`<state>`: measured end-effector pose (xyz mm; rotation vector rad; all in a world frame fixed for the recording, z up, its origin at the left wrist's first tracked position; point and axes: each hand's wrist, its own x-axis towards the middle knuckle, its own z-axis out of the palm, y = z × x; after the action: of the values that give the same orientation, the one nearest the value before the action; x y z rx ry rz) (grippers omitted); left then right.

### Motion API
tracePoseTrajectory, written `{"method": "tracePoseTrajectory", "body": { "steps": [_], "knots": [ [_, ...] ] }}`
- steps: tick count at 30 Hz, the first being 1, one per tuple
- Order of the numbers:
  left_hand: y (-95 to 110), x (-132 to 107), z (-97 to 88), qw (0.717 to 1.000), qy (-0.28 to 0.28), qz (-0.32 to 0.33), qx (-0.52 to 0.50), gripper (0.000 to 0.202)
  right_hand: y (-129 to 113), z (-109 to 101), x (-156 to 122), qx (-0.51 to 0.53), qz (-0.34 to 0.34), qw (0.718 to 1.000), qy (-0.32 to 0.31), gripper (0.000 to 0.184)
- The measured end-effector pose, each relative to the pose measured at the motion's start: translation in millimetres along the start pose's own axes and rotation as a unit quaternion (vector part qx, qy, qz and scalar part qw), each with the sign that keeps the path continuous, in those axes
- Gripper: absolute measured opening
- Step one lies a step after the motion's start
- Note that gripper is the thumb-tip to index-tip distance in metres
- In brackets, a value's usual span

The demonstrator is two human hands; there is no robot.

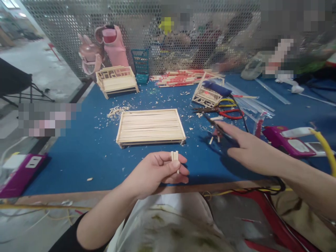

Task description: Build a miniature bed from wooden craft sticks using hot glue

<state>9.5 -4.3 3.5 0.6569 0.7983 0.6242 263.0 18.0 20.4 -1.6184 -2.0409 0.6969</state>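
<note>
My left hand [162, 168] is closed in a pinch around a few short pale wooden sticks [175, 156], held just above the table's front edge. Beyond it stands a low rectangular frame [151, 126] made of wooden sticks, its top filled with parallel slats. To the right, my right hand [245, 141] is closed on a long dark tool [222, 128], low over the table; its exact kind is blurred. Short stick pieces [211, 140] show below that tool. Pliers with red handles [233, 114] and a yellow-handled tool [227, 101] lie just beyond.
A small stick bench [117, 82] stands back left; another stick model [208, 92] carries a dark blue object. Red-and-pale sticks [181, 77] are heaped by the perforated screen [147, 31]. Stick scraps [117, 111] litter the blue table [86, 147]. Purple devices [287, 143] and cables lie right.
</note>
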Motion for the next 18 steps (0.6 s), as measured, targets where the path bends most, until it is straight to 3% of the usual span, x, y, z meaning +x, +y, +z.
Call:
{"method": "tracePoseTrajectory", "body": {
  "steps": [2, 4, 7, 9, 12, 14, 16, 18],
  "knots": [
    [-1, 0, -0.3, 1.0, -0.003, -0.007, -0.022, 0.032, 2, 2, 2, -0.181, -0.017, 0.982, 0.058, 0.07],
    [-1, 0, -0.4, 0.999, -0.005, -0.017, -0.04, 0.03, 1, 5, 4, -0.289, -0.024, 0.951, 0.105, 0.071],
    [1, 0, 0.2, 0.997, -0.003, -0.037, -0.061, 0.024, -3, 9, 5, -0.378, -0.003, 0.916, 0.131, 0.065],
    [4, 0, 1.3, 0.996, 0.006, -0.048, -0.071, 0.019, -3, 9, 7, -0.386, 0.007, 0.913, 0.129, 0.066],
    [7, 0, 3.8, 0.994, 0.03, -0.063, -0.084, 0.013, -5, 7, 10, -0.259, -0.009, 0.957, 0.134, 0.064],
    [8, 2, 5.2, 0.993, 0.048, -0.066, -0.09, 0.01, -12, 6, 11, -0.097, -0.008, 0.987, 0.126, 0.047],
    [8, 4, 6.1, 0.992, 0.056, -0.063, -0.094, 0.009, -24, 10, 11, 0.065, 0.009, 0.993, 0.098, 0.028],
    [5, 4, 6.5, 0.993, 0.044, -0.062, -0.093, 0.009, -39, 17, 11, 0.176, 0.009, 0.982, 0.067, 0.023]
  ]
}}
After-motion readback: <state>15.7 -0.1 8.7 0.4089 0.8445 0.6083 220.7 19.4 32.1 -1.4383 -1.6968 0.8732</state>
